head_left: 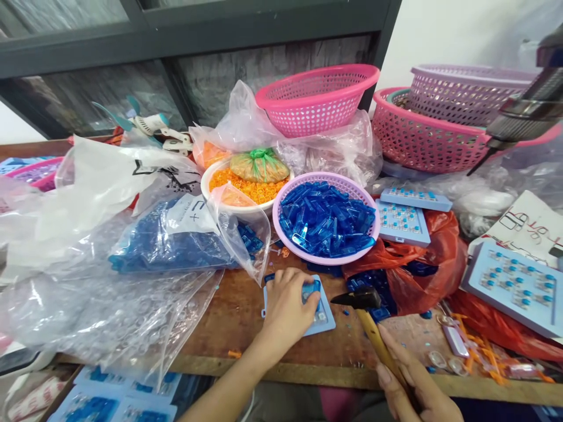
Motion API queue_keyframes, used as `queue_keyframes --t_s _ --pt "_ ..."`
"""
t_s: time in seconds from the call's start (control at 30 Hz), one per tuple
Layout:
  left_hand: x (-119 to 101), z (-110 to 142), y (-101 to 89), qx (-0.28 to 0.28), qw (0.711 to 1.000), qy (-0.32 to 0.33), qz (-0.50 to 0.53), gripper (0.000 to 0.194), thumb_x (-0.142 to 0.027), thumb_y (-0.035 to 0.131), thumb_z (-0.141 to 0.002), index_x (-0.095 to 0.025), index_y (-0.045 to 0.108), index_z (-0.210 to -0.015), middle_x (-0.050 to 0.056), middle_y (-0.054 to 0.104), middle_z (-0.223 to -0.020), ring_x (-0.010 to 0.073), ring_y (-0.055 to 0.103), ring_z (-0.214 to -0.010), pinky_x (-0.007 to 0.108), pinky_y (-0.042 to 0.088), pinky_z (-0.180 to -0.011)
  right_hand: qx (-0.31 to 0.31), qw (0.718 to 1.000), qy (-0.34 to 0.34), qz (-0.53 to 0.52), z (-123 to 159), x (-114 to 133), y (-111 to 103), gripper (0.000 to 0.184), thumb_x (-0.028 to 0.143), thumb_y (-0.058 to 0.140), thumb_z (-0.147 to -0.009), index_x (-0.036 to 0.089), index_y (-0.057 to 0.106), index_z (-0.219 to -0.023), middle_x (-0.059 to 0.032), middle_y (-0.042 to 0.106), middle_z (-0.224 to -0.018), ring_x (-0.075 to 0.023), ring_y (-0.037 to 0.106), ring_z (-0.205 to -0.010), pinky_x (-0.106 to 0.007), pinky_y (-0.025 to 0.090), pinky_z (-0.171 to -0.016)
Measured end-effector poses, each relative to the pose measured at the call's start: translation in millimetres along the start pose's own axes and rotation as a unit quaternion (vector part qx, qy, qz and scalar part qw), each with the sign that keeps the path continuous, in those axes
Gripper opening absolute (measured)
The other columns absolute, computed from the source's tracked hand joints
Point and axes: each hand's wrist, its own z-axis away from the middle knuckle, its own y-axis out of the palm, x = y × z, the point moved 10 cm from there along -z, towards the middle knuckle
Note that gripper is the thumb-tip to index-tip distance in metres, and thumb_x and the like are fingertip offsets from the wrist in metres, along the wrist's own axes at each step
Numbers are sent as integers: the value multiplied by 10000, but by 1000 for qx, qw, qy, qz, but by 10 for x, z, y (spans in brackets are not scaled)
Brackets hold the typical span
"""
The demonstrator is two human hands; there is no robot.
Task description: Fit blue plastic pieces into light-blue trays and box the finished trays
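Observation:
My left hand [285,308] rests on a small light-blue plate [325,319], its fingers closed over a translucent blue plastic piece [311,291] set in the plate. My right hand [409,381] grips the wooden handle of a small hammer [373,328], whose black head [356,298] hangs just right of the plate. A lilac basket [325,220] of loose blue plastic pieces stands just beyond both hands. Scattered dark blue pieces [369,287] lie under the hammer head, on red plastic.
A wooden bench edge [272,369] runs along the front. Clear plastic bags [88,281] and a blue-filled bag [171,240] crowd the left. Pink baskets [316,99] stand behind, with a bowl of orange parts [246,187]. Light-blue plates holding small switches [514,287] lie right.

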Motion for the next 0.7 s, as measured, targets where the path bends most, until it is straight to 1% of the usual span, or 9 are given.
queue_keyframes --t_s 0.07,0.13,0.2,0.3,0.4,0.47,0.53,0.6,0.7 --pt "-4 1 -1 18 1000 16 -17 367 -142 660 -880 -266 689 -1225 59 689 -1217 308 576 -1157 502 435 -977 0 1000 -20 16 -3 7 2 613 280 523 -1018 426 313 -1575 48 739 -1246 -174 712 -1068 -150 588 -787" --pt "10 12 7 33 999 30 -31 350 -138 615 -916 -310 710 -1206 49 682 -1233 306 574 -1175 507 431 -980 1 1000 -22 19 -2 8 12 604 286 506 -1027 410 301 -1581 44 749 -1224 -168 723 -1037 -147 591 -765" --pt "40 33 15 38 998 38 -39 317 -147 589 -940 -317 742 -1160 53 674 -1255 309 565 -1198 516 426 -991 2 1000 -18 20 0 13 23 587 291 504 -1028 394 319 -1575 31 743 -1232 -171 725 -1036 -159 594 -770" --pt "41 79 30 38 997 63 -34 343 -162 569 -960 -320 724 -1221 66 654 -1319 309 544 -1236 531 415 -1010 -2 999 -26 33 -8 56 40 580 287 515 -1023 385 337 -1566 10 698 -1306 -185 680 -1132 -209 581 -846" --pt "-4 117 76 52 994 90 -36 342 -153 577 -958 -342 740 -1193 61 676 -1296 301 554 -1218 530 420 -994 -2 998 -41 48 -30 102 76 565 279 521 -1020 352 367 -1558 -39 666 -1349 -219 620 -1220 -286 559 -918" --pt "-44 125 97 60 992 102 -35 357 -126 565 -959 -329 735 -1199 53 694 -1293 290 568 -1201 519 422 -983 8 997 -47 56 -47 118 114 555 272 516 -1021 328 382 -1557 -69 661 -1350 -245 596 -1241 -326 550 -943" --pt "-87 126 106 66 991 111 -29 347 -128 549 -971 -293 713 -1229 43 703 -1314 278 579 -1194 514 418 -984 17 997 -50 64 -63 134 141 559 267 508 -1024 334 374 -1562 -68 654 -1356 -263 567 -1256 -340 554 -940" --pt "-118 126 119 74 990 113 -25 322 -184 612 -958 -260 685 -1262 41 697 -1340 284 577 -1207 522 406 -998 21 996 -51 69 -77 151 150 576 268 499 -1027 362 345 -1574 -42 649 -1365 -270 540 -1271 -343 564 -923" --pt "-146 128 148 88 989 110 -39 449 -288 760 -873 -228 648 -1304 55 686 -1359 318 560 -1227 550 386 -1011 16 997 -39 68 -93 139 144 582 287 501 -1027 384 335 -1576 -17 646 -1370 -258 551 -1269 -332 566 -911"
